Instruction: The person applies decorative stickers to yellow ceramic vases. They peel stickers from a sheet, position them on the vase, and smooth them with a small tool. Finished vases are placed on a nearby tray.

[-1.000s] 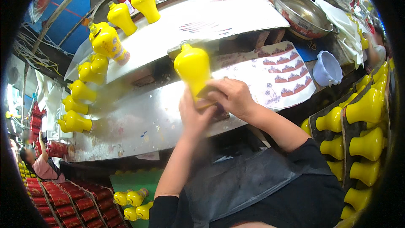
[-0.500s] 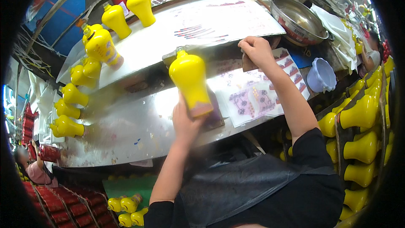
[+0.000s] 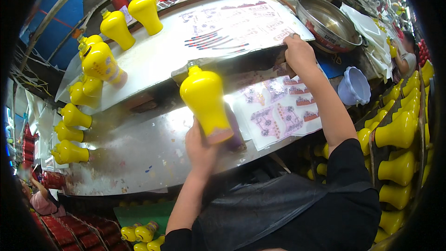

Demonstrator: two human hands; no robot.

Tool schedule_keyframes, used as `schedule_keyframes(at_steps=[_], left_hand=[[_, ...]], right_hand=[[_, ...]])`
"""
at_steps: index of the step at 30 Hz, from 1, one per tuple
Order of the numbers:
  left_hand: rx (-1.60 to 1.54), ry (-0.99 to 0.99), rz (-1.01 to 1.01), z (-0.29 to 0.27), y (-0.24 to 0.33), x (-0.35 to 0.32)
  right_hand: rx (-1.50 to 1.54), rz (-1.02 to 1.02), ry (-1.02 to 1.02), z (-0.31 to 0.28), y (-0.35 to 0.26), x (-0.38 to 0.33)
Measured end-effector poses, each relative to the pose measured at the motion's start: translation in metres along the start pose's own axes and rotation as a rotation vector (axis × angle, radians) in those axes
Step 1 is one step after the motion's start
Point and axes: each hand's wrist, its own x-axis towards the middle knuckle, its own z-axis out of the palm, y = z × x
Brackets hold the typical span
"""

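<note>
My left hand (image 3: 200,151) is wrapped round the lower part of a yellow bottle (image 3: 204,95), which has a wide shoulder, a clear narrow neck and a pinkish printed band at its base. The bottle tilts slightly, neck away from me, over the metal table (image 3: 125,158). At the front right corner of the white board (image 3: 158,60), my right hand (image 3: 299,55) is closed on a small flat brown piece (image 3: 290,70), mostly hidden by the fingers. Below that hand lies a sheet of purple and red decals (image 3: 278,118). More decals and dark curved strips (image 3: 216,42) lie on the board.
Several yellow bottles (image 3: 116,30) stand along the board's left side and the table's left end. A large metal pan (image 3: 325,18) and a pale purple bucket (image 3: 354,86) are at the right. Racks of yellow bottles (image 3: 397,132) fill the right side. Other people work far left and right.
My right hand has moved right along the board's front edge to its corner. The bottle stays in my left hand, slightly lower and further left in view. The whole view has shifted a little.
</note>
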Motion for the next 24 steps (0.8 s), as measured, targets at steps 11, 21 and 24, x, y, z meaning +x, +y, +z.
schedule_keyframes(at_steps=[11, 21, 24], left_hand=[[-0.125, 0.0, -0.037, -0.008, 0.006, -0.007], [0.059, 0.221, 0.457, -0.026, 0.091, 0.045], [0.126, 0.268, 0.512, -0.019, 0.119, 0.056]], right_hand=[[0.283, -0.205, 0.149, 0.003, 0.017, 0.004], [1.667, 0.074, -0.542, -0.099, -0.061, -0.103], [1.684, 0.004, -0.595, -0.121, -0.085, -0.14]])
